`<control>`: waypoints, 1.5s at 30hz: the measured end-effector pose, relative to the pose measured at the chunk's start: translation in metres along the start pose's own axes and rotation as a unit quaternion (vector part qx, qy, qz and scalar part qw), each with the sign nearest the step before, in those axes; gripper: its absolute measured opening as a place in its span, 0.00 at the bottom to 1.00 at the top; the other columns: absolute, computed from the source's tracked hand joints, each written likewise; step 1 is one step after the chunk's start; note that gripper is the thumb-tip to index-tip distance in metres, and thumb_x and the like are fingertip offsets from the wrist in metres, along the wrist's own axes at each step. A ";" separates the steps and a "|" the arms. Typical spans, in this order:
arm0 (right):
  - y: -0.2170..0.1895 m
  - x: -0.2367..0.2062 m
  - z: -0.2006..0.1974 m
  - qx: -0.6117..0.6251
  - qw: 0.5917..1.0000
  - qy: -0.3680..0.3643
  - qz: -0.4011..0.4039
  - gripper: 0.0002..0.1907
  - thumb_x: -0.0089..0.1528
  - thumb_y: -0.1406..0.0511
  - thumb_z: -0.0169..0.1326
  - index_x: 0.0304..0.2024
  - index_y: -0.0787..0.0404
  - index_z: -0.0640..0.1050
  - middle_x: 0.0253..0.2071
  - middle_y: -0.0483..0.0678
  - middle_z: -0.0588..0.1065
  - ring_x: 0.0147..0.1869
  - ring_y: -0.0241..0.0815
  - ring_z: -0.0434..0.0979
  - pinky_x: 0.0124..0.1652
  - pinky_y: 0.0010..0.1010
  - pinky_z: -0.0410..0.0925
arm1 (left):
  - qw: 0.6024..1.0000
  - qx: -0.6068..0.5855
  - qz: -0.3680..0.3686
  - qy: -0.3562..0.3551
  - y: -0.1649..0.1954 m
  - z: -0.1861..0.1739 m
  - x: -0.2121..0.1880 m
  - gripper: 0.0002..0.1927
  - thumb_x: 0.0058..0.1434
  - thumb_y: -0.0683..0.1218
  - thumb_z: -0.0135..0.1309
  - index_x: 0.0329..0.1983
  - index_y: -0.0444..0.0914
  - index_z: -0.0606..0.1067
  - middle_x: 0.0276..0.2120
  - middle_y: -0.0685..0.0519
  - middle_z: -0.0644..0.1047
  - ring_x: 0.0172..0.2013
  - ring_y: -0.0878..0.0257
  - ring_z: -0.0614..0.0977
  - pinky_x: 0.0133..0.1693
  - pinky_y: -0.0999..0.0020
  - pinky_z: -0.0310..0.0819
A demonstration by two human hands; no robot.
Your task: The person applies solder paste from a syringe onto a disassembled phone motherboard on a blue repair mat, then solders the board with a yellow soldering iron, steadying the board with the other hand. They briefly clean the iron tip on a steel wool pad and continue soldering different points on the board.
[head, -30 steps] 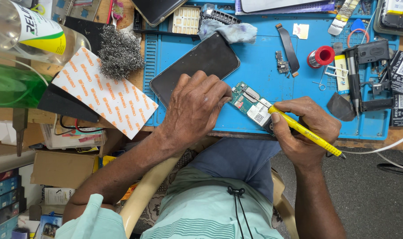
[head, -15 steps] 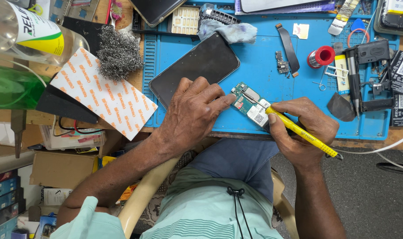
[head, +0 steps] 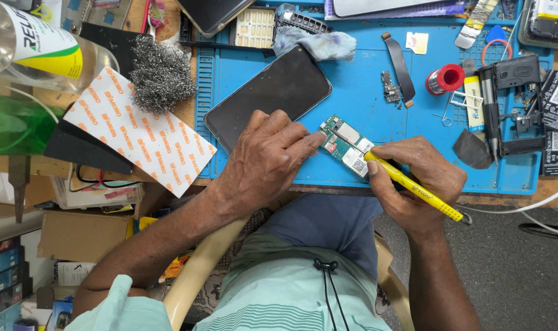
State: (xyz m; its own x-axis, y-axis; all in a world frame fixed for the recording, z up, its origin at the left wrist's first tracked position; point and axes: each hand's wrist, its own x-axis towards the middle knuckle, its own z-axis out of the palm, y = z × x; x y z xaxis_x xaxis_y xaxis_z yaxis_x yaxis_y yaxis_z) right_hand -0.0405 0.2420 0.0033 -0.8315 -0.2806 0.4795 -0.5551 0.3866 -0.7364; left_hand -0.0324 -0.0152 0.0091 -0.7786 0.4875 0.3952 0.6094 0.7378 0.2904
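Observation:
A small green circuit board (head: 346, 146) lies near the front edge of a blue work mat (head: 364, 104). My left hand (head: 263, 160) rests on the mat with its fingertips pressing the board's left end. My right hand (head: 417, 184) grips a yellow screwdriver (head: 413, 187), and the thin metal tip touches the board's top. A black phone (head: 268, 95) lies face down just behind my left hand.
A red solder spool (head: 444, 78), a flex cable (head: 398, 61), a black tool (head: 505, 92) and small parts sit on the mat's right side. Steel wool (head: 162, 76), a white orange-printed sheet (head: 141, 132) and bottles (head: 34, 49) crowd the left. A crumpled cloth (head: 318, 43) lies at the back.
My left fingers have slid a little along the board and the screwdriver tip has shifted slightly left on it. Everything else stays put.

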 end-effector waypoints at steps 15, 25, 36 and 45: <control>0.000 0.002 0.002 -0.023 1.000 -0.011 -0.014 0.10 0.61 0.75 0.65 0.44 0.66 0.80 0.41 0.52 0.81 0.39 0.38 0.82 0.38 0.24 0.72 | 1.000 -0.008 0.013 0.006 -0.005 -0.001 0.000 0.18 0.62 0.44 0.58 0.56 0.40 0.81 0.40 0.57 0.75 0.40 0.61 0.72 0.46 0.61 0.64; 0.000 0.002 0.002 -0.028 1.000 -0.011 -0.009 0.10 0.61 0.75 0.65 0.44 0.66 0.80 0.40 0.51 0.81 0.39 0.38 0.81 0.38 0.24 0.72 | 1.000 -0.014 0.009 0.011 -0.004 0.000 0.001 0.17 0.62 0.45 0.59 0.55 0.40 0.81 0.39 0.57 0.75 0.40 0.61 0.72 0.46 0.60 0.64; 0.000 0.001 0.002 -0.035 0.999 -0.012 -0.016 0.10 0.61 0.75 0.65 0.44 0.65 0.80 0.41 0.51 0.81 0.40 0.39 0.82 0.39 0.25 0.73 | 1.000 -0.023 0.000 0.010 -0.004 0.001 -0.001 0.17 0.63 0.43 0.59 0.56 0.41 0.81 0.39 0.58 0.76 0.40 0.61 0.71 0.47 0.60 0.65; 0.001 0.000 0.000 -0.012 1.000 -0.007 0.006 0.09 0.63 0.75 0.64 0.46 0.66 0.80 0.39 0.52 0.81 0.40 0.38 0.82 0.39 0.24 0.73 | 1.000 -0.021 -0.001 0.013 -0.004 0.001 -0.001 0.17 0.64 0.44 0.59 0.56 0.41 0.82 0.39 0.58 0.75 0.40 0.61 0.72 0.47 0.61 0.65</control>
State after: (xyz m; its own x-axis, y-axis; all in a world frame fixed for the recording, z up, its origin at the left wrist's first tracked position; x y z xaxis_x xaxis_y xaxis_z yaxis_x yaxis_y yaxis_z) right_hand -0.0411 0.2428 0.0026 -0.8373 -0.2884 0.4645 -0.5464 0.4099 -0.7304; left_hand -0.0342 -0.0180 0.0064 -0.7755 0.4741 0.4168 0.6145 0.7182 0.3264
